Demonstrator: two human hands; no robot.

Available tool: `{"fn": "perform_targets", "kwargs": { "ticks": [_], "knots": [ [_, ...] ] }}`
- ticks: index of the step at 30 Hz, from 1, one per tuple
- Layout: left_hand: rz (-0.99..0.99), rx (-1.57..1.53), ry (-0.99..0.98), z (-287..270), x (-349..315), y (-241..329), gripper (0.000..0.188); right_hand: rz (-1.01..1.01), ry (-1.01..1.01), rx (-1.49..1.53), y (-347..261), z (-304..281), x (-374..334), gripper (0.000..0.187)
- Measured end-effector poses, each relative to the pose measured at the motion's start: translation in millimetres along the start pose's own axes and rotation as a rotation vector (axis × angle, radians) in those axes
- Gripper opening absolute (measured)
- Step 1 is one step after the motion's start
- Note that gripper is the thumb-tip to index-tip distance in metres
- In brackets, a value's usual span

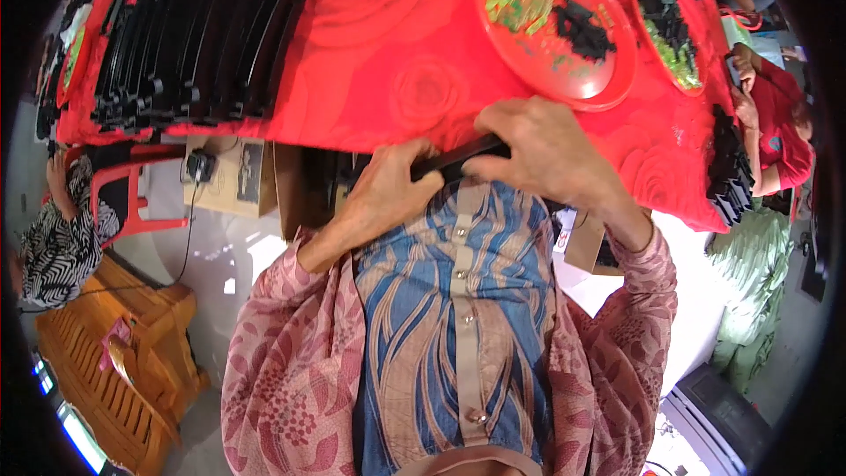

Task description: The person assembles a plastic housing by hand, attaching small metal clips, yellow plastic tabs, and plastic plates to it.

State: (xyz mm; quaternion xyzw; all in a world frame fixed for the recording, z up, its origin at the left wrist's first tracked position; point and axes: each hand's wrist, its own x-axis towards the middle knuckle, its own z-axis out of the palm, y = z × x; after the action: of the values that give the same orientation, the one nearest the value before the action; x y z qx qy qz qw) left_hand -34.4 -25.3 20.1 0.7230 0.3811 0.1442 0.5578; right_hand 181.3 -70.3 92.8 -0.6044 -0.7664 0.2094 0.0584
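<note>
At the near edge of the red-covered table (352, 70), a long black bar-shaped part (454, 157) spans between both hands. My left hand (394, 185) closes round its left end, thumb and fingers pinching it. My right hand (546, 154) grips the other end, fingers curled over the top and thumb beneath. The bar lies nearly level, rising slightly to the right; its ends are hidden in the fingers. Beyond my right hand stands a red plate (608, 88) holding small black pieces (583, 31) and yellow-green pieces (520, 4).
Similar black bars (198, 44) stand in a row on the table's left. Farther right are a second red plate (696, 84) and more black parts (730, 167). Cardboard boxes (225, 178) sit below the edge. People sit at both sides, one in red (780, 115).
</note>
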Motion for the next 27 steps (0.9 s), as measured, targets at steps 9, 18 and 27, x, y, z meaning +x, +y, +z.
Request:
{"fn": "perform_targets", "kwargs": {
  "ticks": [9,18,27],
  "knots": [
    [-0.03,0.151,-0.032,-6.8,-1.5,17.4,0.031,0.008,0.061,-0.002,-0.4,14.9,2.5,0.044],
    [-0.026,0.176,-0.035,-3.7,-2.2,27.9,0.034,-0.005,0.126,-0.044,3.3,16.2,-1.0,0.042],
    [0.095,0.074,-0.001,3.6,-0.7,1.6,0.037,0.009,0.034,-0.021,6.7,13.9,0.6,0.039]
  ]
}}
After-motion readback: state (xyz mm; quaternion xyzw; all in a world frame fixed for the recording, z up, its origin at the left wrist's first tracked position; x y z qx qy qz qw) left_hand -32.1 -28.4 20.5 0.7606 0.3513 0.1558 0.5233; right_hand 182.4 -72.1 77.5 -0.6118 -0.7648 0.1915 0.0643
